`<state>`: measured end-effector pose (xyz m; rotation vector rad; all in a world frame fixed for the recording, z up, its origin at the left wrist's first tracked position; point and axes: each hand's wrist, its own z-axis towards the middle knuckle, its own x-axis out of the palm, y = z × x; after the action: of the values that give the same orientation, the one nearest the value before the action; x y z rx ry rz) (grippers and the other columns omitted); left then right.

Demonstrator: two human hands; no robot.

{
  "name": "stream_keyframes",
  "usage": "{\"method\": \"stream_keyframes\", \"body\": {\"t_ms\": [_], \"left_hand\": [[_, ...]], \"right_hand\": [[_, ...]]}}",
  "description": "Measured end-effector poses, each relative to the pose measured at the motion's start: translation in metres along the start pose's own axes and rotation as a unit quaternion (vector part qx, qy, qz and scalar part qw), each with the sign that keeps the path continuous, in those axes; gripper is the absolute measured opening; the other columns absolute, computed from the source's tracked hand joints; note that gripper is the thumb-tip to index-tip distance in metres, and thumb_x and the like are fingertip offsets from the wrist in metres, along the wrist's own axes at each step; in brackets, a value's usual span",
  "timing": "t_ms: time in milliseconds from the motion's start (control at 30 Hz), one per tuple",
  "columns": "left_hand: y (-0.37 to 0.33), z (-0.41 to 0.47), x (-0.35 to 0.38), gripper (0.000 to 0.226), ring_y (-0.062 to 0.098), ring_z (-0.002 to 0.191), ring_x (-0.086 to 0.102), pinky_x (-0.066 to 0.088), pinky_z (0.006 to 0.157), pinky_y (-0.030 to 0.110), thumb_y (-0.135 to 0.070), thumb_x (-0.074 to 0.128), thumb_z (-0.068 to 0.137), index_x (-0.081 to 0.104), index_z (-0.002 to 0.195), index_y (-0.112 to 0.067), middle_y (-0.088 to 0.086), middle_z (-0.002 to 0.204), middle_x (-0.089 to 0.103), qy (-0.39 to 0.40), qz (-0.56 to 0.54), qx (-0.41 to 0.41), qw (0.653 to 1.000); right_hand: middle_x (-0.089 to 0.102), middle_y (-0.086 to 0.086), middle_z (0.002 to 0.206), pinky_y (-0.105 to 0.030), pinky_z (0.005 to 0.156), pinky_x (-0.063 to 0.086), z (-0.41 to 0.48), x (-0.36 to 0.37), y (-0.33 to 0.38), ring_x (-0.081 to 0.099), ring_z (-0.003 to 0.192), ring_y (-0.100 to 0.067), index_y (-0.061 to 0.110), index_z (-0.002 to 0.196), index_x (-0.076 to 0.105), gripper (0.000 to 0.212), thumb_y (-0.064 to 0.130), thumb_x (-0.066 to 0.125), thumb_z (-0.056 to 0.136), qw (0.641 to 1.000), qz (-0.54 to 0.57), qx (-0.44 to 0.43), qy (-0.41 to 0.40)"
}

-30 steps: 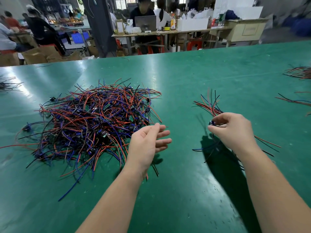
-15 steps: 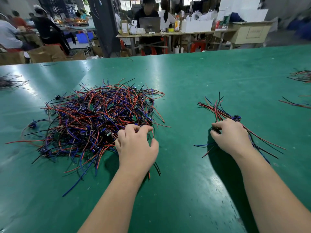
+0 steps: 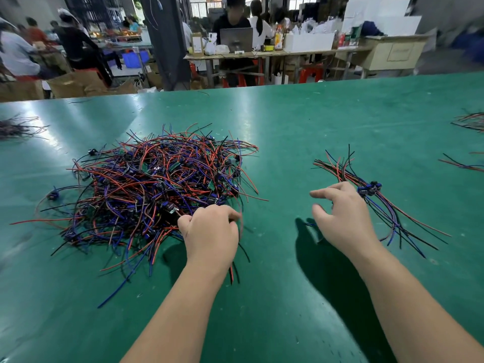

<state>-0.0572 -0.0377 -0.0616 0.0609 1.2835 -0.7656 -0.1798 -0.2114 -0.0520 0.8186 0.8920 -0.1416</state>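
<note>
**Left hand in the tangle, right hand free beside the sorted bunch**

No container stands on the green table; the wires lie bare on it. Beyond its far edge, a long white box sits on a workbench with pale bags showing above its rim. Brown cardboard boxes stand on the floor at far left, and what they hold cannot be made out.

The wire pile lies left of centre, a loose heap of thin red, blue, purple and black leads. Small green circuit boards and dark components are caught among them, and stray ends splay out on all sides. The left hand is at the pile's near right edge, knuckles up, fingers curled down into the strands and gripping some of them. A few leads trail out from under it toward the near side.

The right hand hovers above the table, fingers loosely spread and holding nothing. Just right of it lies the small bundle, its leads roughly parallel and its blue components clustered together.
</note>
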Motion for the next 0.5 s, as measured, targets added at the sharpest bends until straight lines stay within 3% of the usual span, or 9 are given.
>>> {"method": "stream_keyframes", "body": {"t_ms": [67,167,300,367,433,500], "left_hand": [[-0.005,-0.004,-0.004,0.020,0.013,0.096,0.057,0.019,0.077,0.032,-0.022,0.060,0.087,0.071,0.093,-0.037,-0.014,0.098,0.069,-0.040,-0.066,0.023,0.997],[-0.015,-0.010,-0.010,0.014,0.018,0.086,0.060,0.022,0.072,0.031,-0.021,0.069,0.078,0.073,0.085,-0.033,-0.014,0.091,0.071,-0.083,-0.125,0.102,0.983],[-0.029,-0.020,-0.010,0.017,0.026,0.078,0.063,0.043,0.072,0.040,-0.011,0.068,0.070,0.074,0.083,-0.022,-0.008,0.088,0.071,-0.004,-0.200,0.298,0.933],[-0.034,-0.025,-0.008,0.020,0.027,0.080,0.063,0.040,0.074,0.036,-0.005,0.068,0.068,0.073,0.083,-0.018,-0.006,0.091,0.071,0.035,-0.214,0.361,0.907],[-0.036,-0.026,-0.007,0.019,0.015,0.080,0.061,0.038,0.076,0.025,-0.006,0.069,0.068,0.072,0.080,-0.019,-0.010,0.089,0.071,0.051,-0.262,0.343,0.901],[-0.036,-0.028,-0.007,0.015,-0.004,0.073,0.053,0.037,0.069,0.011,-0.012,0.068,0.069,0.068,0.075,-0.027,-0.021,0.079,0.066,0.050,-0.327,0.271,0.904]], "right_hand": [[0.055,0.005,0.091,-0.016,0.068,0.029,-0.003,0.003,0.005,0.046,0.069,-0.002,0.019,0.096,0.073,0.018,0.011,0.063,0.083,0.998,0.055,-0.004,-0.001],[0.070,0.004,0.080,-0.021,0.060,0.039,-0.005,0.004,0.014,0.050,0.059,-0.005,0.021,0.082,0.074,0.011,0.022,0.063,0.088,0.965,0.243,0.066,0.070],[0.072,-0.006,0.080,-0.018,0.047,0.039,-0.009,0.005,0.025,0.047,0.048,-0.010,0.006,0.101,0.066,0.044,0.042,0.061,0.077,0.801,0.516,0.185,0.242],[0.069,-0.005,0.072,-0.019,0.049,0.046,-0.012,0.005,0.025,0.053,0.051,-0.010,-0.001,0.108,0.062,0.051,0.036,0.065,0.072,0.766,0.551,0.180,0.278],[0.065,-0.003,0.067,-0.019,0.054,0.049,-0.012,0.002,0.025,0.055,0.052,-0.009,0.001,0.107,0.064,0.042,0.028,0.064,0.075,0.759,0.559,0.182,0.281],[0.064,-0.001,0.068,-0.016,0.053,0.044,-0.010,-0.001,0.023,0.049,0.048,-0.005,0.008,0.099,0.069,0.032,0.028,0.063,0.075,0.760,0.564,0.185,0.265]]}}
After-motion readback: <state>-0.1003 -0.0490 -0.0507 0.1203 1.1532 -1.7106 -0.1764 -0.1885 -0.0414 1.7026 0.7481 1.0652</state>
